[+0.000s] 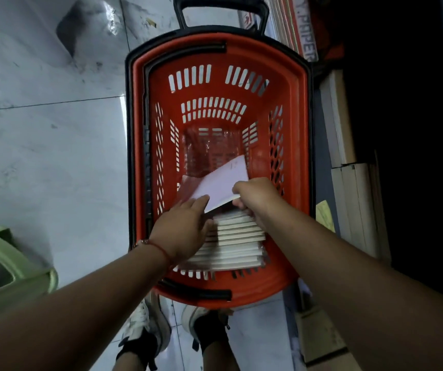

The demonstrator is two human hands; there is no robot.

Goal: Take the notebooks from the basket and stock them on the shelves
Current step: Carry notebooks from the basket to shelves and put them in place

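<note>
A red plastic basket (289,108) with a black rim stands on the floor in front of me. At its near end lies a stack of several notebooks (237,245), pale page edges showing. My right hand (257,199) grips a pale lilac notebook (221,183), tilted up off the stack. My left hand (185,226) reaches into the basket with fingers extended, touching the lower edge of that notebook and the stack's left side. Crumpled clear wrap (209,151) lies on the basket floor beyond.
Shelving on the right holds stacked paper reams (356,210) and a box marked PAPER (303,30). A green plastic stool (9,266) sits at the lower left. Pale tiled floor (49,135) spreads left. My shoes (177,328) are just behind the basket.
</note>
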